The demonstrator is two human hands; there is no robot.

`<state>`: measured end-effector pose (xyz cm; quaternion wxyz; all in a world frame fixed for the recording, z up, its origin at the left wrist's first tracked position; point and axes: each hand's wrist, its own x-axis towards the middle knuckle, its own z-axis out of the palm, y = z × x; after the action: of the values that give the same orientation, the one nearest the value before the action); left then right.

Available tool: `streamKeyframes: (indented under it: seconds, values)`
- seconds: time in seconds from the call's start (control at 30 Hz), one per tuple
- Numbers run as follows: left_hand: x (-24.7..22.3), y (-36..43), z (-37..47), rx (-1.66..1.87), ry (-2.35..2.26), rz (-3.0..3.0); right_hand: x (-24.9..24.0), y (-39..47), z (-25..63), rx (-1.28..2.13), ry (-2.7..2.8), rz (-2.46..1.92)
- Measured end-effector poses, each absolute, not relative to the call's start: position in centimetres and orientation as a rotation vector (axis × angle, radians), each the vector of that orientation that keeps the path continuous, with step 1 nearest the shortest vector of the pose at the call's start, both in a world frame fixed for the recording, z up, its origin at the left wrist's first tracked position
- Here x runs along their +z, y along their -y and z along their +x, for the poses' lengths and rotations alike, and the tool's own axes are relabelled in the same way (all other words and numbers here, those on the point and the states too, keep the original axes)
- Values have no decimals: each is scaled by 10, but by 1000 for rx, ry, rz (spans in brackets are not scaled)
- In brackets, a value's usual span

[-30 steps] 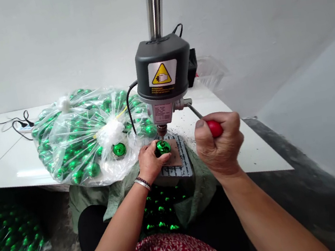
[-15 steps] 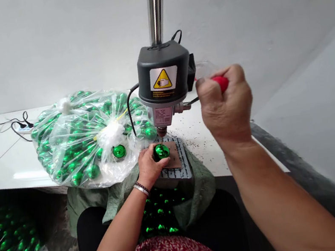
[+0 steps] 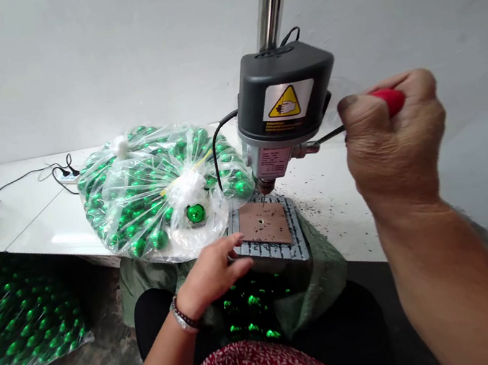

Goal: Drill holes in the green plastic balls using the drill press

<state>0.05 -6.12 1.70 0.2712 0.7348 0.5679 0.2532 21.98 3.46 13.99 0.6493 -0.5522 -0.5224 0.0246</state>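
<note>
My right hand (image 3: 398, 149) is wrapped around the red knob (image 3: 392, 98) on the lever of a small bench drill press (image 3: 289, 102). My left hand (image 3: 213, 276) holds nothing; its thumb and fingers are apart at the front left edge of the grey slotted base (image 3: 300, 250). On that base lies a brown board (image 3: 276, 230) with a small hole and dark shavings, and no ball rests on it. The drill bit (image 3: 263, 199) points down above the board. Below the base, shiny green balls (image 3: 254, 314) show in a dark green sack (image 3: 321, 257) at my lap.
A clear plastic bag (image 3: 130, 177) full of green balls sits left of the drill, with a single green ball (image 3: 195, 213) at its front. Another filled bag (image 3: 17, 317) stands lower left. Shavings litter the white table (image 3: 342, 206). A power strip (image 3: 69, 175) lies behind.
The green ball my left hand held on the board under the bit is gone from there. That hand has opened and drawn back toward me. My right hand stays on the knob; the view has shifted left.
</note>
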Motion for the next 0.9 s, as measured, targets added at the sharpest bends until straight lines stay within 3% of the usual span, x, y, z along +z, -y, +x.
streamKeyframes:
  seconds: [0.13, 0.3, 0.4, 0.7, 0.8, 0.9]
  values:
    - [20, 18, -28, 897, -1961, 2053, 141, -33, 220, 79, 1173, -1283]
    - [5, -34, -55, 235, -2177, 2118, 138, -30, 220, 62, 1237, -1237]
    - [-4, -44, -58, 118, -2233, 1990, 138, -29, 220, 64, 1233, -1247]
    - [-20, -44, -51, 768, -2034, 1613, 136, -30, 219, 61, 1243, -1169]
    - [-11, -33, -51, 1201, -1738, 1130, 135, -30, 220, 96, 1242, -1167]
    - [9, -14, -47, 1371, -1322, 807, 135, -30, 220, 121, 1236, -1155]
